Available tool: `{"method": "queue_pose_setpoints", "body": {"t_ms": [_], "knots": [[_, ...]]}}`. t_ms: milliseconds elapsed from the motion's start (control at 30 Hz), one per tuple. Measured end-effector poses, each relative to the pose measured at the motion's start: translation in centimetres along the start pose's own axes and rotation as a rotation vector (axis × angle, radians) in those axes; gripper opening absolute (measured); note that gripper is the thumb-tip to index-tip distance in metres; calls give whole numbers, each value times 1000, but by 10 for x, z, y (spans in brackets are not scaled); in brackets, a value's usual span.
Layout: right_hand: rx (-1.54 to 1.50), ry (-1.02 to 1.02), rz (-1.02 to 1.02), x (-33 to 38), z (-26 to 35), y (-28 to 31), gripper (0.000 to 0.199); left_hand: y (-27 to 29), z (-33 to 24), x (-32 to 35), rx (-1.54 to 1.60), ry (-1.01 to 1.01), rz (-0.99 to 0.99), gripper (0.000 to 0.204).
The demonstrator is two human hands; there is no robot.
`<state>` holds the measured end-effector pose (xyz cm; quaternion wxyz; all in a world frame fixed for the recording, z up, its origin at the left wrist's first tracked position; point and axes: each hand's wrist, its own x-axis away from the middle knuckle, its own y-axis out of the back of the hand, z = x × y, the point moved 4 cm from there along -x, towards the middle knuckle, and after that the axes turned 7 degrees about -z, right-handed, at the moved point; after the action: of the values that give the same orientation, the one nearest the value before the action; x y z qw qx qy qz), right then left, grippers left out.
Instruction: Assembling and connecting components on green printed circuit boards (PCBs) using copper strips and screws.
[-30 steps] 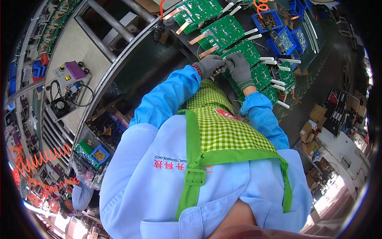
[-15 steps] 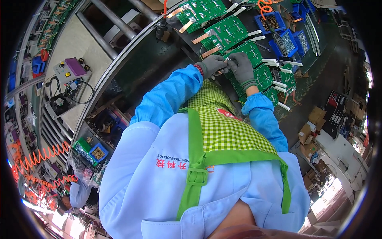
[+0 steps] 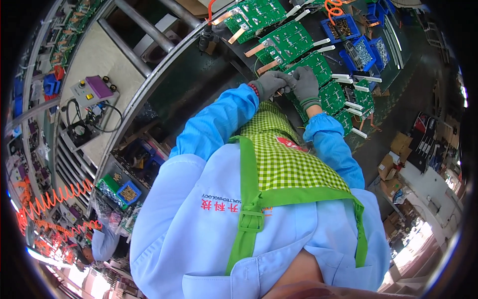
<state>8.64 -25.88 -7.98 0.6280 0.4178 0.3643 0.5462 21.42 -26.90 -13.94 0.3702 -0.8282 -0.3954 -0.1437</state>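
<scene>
Both my hands wear grey gloves and meet at the edge of a green circuit board (image 3: 318, 67) lying on a dark work surface. My left hand (image 3: 269, 83) pinches something small against the board's near edge; what it is I cannot make out. Right beside it, my right hand (image 3: 304, 83) curls its fingers onto the same spot on the board. More green circuit boards (image 3: 286, 42) with copper strips and white tabs lie in a row past the hands. My blue sleeves and green checked apron fill the middle of the view.
Blue bins (image 3: 361, 50) of small metal parts stand at the upper right beyond the boards. A grey control box with a purple top (image 3: 92, 89) sits at the left. Orange coiled hoses (image 3: 55, 197) hang lower left, near another person's blue sleeve (image 3: 102, 241). Cardboard boxes (image 3: 398, 149) lie on the right.
My two hands have drawn closer together over the same board. The view has shifted slightly; the boards sit a little lower in the picture.
</scene>
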Motion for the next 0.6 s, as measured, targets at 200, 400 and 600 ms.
{"method": "queue_pose_setpoints", "body": {"t_ms": [200, 400, 600], "knots": [[-276, 152, -150, 20, 2, 15, 30, 4, 3, -3, 28, 85, -64, 13], [-259, 70, -175, 25, 1, 12, 27, 0, -2, 0, 4, 129, -41, 15], [-312, 20, -133, 30, 4, 22, 26, 6, 4, 0, 128, 226, -32, 10]]}}
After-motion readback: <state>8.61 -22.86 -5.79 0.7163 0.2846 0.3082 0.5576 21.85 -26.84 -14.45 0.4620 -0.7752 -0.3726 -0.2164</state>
